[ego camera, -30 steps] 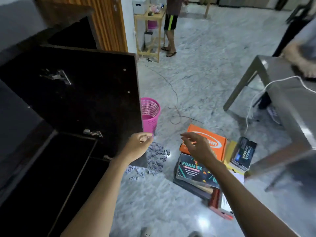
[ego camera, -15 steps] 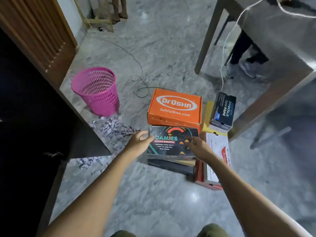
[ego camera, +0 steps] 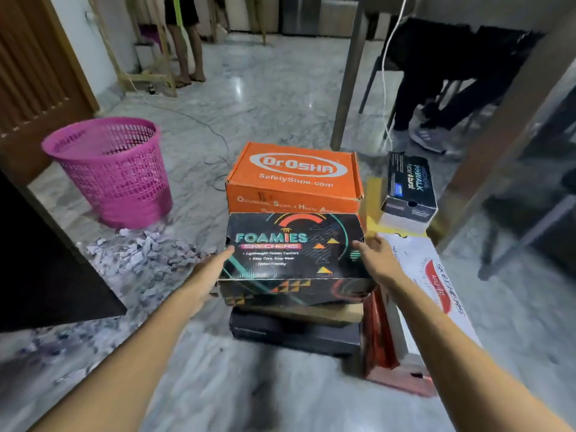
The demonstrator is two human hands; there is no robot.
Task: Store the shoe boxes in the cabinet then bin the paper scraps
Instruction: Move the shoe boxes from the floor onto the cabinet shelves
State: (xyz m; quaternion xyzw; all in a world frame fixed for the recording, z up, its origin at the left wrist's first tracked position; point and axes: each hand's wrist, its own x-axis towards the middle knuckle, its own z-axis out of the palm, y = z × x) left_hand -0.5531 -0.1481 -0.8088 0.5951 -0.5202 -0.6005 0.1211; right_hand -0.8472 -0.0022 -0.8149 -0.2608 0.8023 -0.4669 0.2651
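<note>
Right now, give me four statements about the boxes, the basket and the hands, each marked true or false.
1. The left hand and the right hand grip the Foamies box at its two ends. True.
2. The pink basket lies tipped on its side. False: it stands upright.
3. Paper scraps lie on the floor beside the basket. True.
4. The orange Dr. Osha box rests on top of the Foamies box. False: it stands behind it.
</note>
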